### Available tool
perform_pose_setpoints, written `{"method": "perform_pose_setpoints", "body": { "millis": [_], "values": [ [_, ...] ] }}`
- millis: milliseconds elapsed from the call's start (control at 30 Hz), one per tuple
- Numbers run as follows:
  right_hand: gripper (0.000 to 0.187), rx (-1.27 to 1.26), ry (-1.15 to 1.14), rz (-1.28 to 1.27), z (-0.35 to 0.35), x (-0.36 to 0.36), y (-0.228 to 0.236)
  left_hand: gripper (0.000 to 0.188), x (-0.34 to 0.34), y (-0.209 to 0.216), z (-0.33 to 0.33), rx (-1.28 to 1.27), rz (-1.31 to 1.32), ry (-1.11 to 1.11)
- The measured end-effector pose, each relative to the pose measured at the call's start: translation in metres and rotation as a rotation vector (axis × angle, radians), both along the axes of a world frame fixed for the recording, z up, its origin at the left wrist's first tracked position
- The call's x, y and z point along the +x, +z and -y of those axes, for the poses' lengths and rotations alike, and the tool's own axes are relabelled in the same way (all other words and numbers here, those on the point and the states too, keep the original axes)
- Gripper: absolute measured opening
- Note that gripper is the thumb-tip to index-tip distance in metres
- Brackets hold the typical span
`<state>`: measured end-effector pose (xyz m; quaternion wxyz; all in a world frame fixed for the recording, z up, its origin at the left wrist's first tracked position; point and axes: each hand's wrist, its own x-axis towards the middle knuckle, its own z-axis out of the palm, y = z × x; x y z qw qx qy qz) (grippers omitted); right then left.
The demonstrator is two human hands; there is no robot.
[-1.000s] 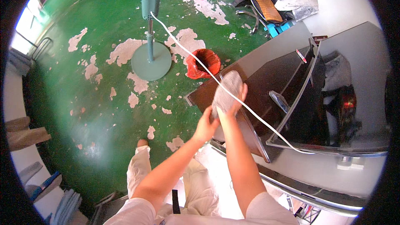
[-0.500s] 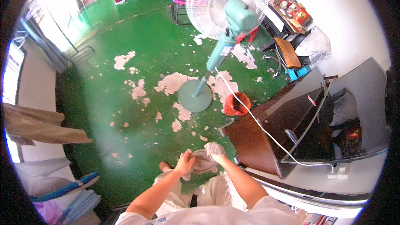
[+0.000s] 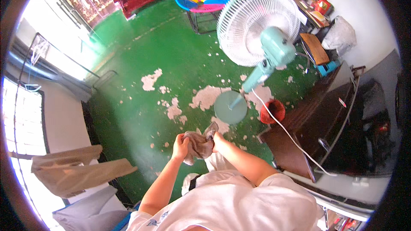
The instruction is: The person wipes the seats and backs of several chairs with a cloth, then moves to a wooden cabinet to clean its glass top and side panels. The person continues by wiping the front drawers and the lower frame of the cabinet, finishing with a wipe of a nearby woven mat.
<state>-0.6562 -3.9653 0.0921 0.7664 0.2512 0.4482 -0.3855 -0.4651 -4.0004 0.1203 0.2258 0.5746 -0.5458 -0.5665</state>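
Observation:
A crumpled grey-brown cloth (image 3: 198, 144) is bunched up between my two hands, in front of my body. My left hand (image 3: 180, 145) closes on its left side, thumb on top. On the other side my right hand (image 3: 217, 141) grips the cloth, and a loose corner pokes up above the fingers. Parts of both hands' fingers are hidden by the folds.
Ahead stands a green pedestal fan (image 3: 276, 45) on a round base (image 3: 230, 107). A red bin (image 3: 272, 111) sits beside a dark cabinet (image 3: 295, 134) with a television (image 3: 368, 124). A white cord (image 3: 295, 143) crosses the cabinet. Brown cloths (image 3: 81, 167) hang at left.
Both hands have risen away from my lap with the cloth. It no longer covers my right hand as before and is now bunched between them. My view has turned left.

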Motion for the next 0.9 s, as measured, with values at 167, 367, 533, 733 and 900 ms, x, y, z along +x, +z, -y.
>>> {"method": "perform_pose_setpoints", "body": {
  "millis": [167, 367, 533, 733, 900],
  "values": [
    [0.041, -0.160, 0.161, -0.367, 0.160, 0.045, -0.081, 0.029, 0.022, 0.007, 0.122, 0.000, -0.007, 0.178],
    [0.044, -0.326, 0.082, -0.641, 0.321, 0.054, -0.142, 0.036, -0.001, 0.009, 0.279, -0.043, 0.012, 0.067],
    [0.053, -0.231, -0.059, -0.526, 0.439, 0.037, -0.059, 0.038, -0.015, -0.018, 0.438, -0.145, 0.015, -0.115],
    [0.040, -0.302, -0.475, -0.563, 0.514, -0.047, -0.069, 0.035, -0.126, 0.035, 0.557, -0.249, 0.098, -0.572],
    [0.043, -0.237, -0.740, -0.403, 0.584, -0.142, -0.092, 0.031, -0.247, 0.043, 0.622, -0.293, 0.022, -0.918]
  ]
}}
